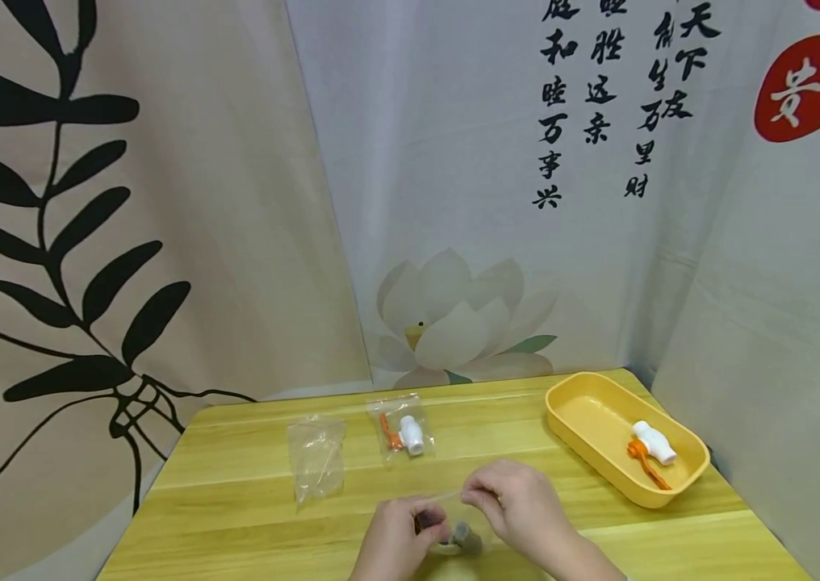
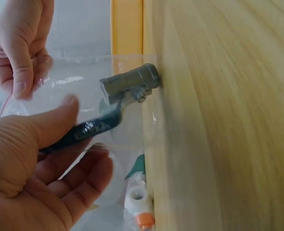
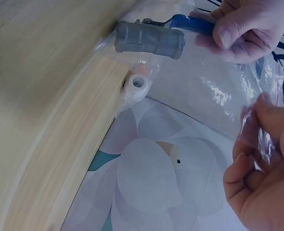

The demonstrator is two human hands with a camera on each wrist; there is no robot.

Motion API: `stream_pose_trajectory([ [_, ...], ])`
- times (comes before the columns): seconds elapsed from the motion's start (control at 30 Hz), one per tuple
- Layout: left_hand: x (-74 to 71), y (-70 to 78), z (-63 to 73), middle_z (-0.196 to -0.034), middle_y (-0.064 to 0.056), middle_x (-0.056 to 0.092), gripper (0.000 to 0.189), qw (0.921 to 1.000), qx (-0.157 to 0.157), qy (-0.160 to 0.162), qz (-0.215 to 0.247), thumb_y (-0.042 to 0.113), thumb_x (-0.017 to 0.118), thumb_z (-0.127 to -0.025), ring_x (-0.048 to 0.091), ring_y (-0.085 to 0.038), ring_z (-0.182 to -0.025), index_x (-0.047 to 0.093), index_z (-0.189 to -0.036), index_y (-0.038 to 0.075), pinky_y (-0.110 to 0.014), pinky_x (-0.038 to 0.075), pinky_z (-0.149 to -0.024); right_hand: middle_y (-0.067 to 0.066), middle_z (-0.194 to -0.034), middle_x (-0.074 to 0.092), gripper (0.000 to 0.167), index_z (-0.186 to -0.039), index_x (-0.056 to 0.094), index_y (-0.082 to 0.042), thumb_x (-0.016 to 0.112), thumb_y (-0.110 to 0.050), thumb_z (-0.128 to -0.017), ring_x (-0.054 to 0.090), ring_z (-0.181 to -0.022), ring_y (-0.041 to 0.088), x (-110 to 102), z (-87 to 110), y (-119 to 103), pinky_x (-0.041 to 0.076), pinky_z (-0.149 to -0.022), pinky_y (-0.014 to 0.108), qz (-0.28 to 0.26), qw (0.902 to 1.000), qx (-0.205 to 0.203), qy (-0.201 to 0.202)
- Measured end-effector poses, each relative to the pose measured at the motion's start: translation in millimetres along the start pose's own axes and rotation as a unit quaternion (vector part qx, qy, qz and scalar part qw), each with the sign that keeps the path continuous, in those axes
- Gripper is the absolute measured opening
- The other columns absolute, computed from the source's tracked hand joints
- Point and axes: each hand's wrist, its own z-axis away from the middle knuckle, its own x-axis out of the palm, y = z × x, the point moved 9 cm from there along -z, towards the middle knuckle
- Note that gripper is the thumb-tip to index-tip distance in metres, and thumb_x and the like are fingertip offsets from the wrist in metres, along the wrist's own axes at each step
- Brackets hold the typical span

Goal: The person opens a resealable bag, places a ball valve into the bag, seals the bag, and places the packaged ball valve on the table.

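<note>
A grey metal ball valve [image 2: 130,82] with a blue lever handle [image 2: 96,129] lies inside a clear plastic bag [image 3: 214,96]. With thumb and fingers, my left hand [image 1: 397,537] pinches the blue handle through the plastic. My right hand [image 1: 522,510] grips the bag near its opening edge, to the right of the left hand, as the right wrist view shows. Both hands hold the bag low over the near middle of the table; in the head view the valve [image 1: 464,539] is partly hidden and blurred.
A flattened clear bag [image 1: 317,460] lies left on the wooden table [image 1: 236,484]. Behind the hands is another bag with a white valve [image 1: 412,436] with an orange handle. A yellow tray [image 1: 577,436] at right holds a similar white valve [image 1: 654,442] with an orange handle.
</note>
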Motion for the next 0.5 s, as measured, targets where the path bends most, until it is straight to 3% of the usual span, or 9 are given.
stream_pose_trajectory([
  [0.23, 6.0, -6.3, -0.5, -0.081, 0.012, 0.072, 0.019, 0.9995, -0.011, -0.029, -0.004, 0.019, 0.088, -0.087, 0.058, 0.005, -0.069, 0.078, -0.097, 0.007, -0.016, 0.053, -0.062, -0.017, -0.078, 0.072, 0.02, -0.08, 0.074, -0.026, 0.09, -0.014, -0.082, 0.053, -0.068, -0.011, -4.7, 2.6, 6.9, 0.043, -0.058, 0.005, -0.002, 0.9995, 0.026, 0.017],
  [0.5, 5.5, -13.3, -1.8, -0.083, 0.011, 0.072, 0.018, 0.9992, -0.027, -0.03, 0.009, 0.02, 0.088, -0.088, 0.06, 0.003, -0.072, 0.079, -0.097, 0.008, -0.017, 0.053, -0.064, -0.015, -0.081, 0.076, 0.018, -0.081, 0.076, -0.024, 0.091, -0.013, -0.082, 0.064, -0.072, -0.005, -3.4, -2.2, -6.9, 0.049, -0.063, 0.006, -0.023, 0.9995, 0.003, 0.024],
])
